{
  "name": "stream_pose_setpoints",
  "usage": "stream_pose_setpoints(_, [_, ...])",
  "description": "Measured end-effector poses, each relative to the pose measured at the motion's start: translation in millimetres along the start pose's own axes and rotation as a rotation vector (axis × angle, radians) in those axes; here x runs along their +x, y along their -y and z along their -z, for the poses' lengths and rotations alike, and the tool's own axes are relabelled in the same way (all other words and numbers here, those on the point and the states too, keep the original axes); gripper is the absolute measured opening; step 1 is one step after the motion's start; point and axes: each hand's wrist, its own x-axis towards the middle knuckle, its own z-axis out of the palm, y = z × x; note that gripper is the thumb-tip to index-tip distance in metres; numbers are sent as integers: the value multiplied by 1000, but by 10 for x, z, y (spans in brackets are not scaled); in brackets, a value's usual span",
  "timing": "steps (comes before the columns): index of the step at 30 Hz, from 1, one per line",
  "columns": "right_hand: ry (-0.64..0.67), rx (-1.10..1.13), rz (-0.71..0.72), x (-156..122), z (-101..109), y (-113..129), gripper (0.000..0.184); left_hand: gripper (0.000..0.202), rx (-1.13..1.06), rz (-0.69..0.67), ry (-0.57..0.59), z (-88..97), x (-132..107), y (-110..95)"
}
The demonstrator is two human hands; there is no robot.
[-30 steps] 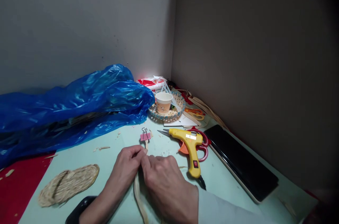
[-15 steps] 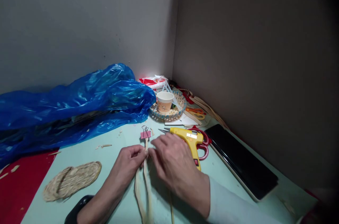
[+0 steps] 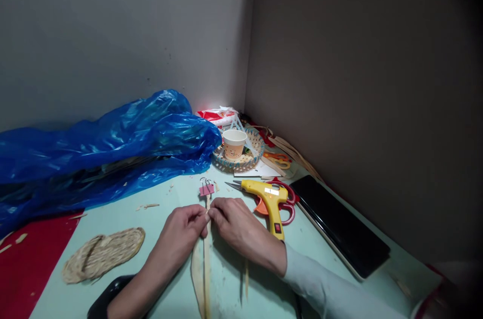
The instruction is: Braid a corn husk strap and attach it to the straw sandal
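Pale flat plant-fibre strips (image 3: 206, 263) run from a pink binder clip (image 3: 206, 189) toward the table's near edge. Just below the clip, my left hand (image 3: 187, 223) pinches the strips between thumb and fingers. My right hand (image 3: 234, 221) meets it there, its thumb and fingertips closed on the same strips. One thin strand (image 3: 246, 278) hangs below the right hand. To the left lies a small woven sandal (image 3: 105, 253) of twisted fibre. A yellow glue gun (image 3: 269, 198) rests beyond my right hand, partly over red-handled scissors (image 3: 290, 211).
A crumpled blue plastic bag (image 3: 151, 133) spreads along the back left. A paper cup (image 3: 234, 144) stands in a woven basket (image 3: 237, 165) near the corner, with orange-handled scissors (image 3: 278, 159) beside it. A black flat case (image 3: 339, 228) lies along the right. Fibre scraps (image 3: 151, 205) dot the table.
My right hand has lowered and drawn in to the strips, its fingertips now beside the left hand's. The glue gun shows more fully, and an orange piece under it has come into view.
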Motion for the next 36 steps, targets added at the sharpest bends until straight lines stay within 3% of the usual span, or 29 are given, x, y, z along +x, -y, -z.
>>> stream_pose_setpoints(5, [-35,46,-50,18,12,-17,24,31,158,-5,3,28,-55,-38])
stream_pose_setpoints(9, [-51,81,-66,4,0,4,27,33,337,-44,-65,0,-138,-74])
stream_pose_setpoints(14, [-60,136,-66,-13,-24,-19,32,35,570,-155,-121,-206,-259,-72])
stream_pose_setpoints(23, [42,271,-46,0,30,-101,34,46,802,-254,-52,-447,-349,-9])
stream_pose_setpoints(28, [24,292,-74,-4,19,-97,31,34,728,-317,-33,-358,-353,-35])
stream_pose_setpoints(33, [27,337,-110,-21,18,-56,27,33,204,-201,-79,-70,-254,-151])
stream_pose_setpoints(36, [44,373,-125,-32,31,-28,30,29,57,-115,-120,52,-172,-140])
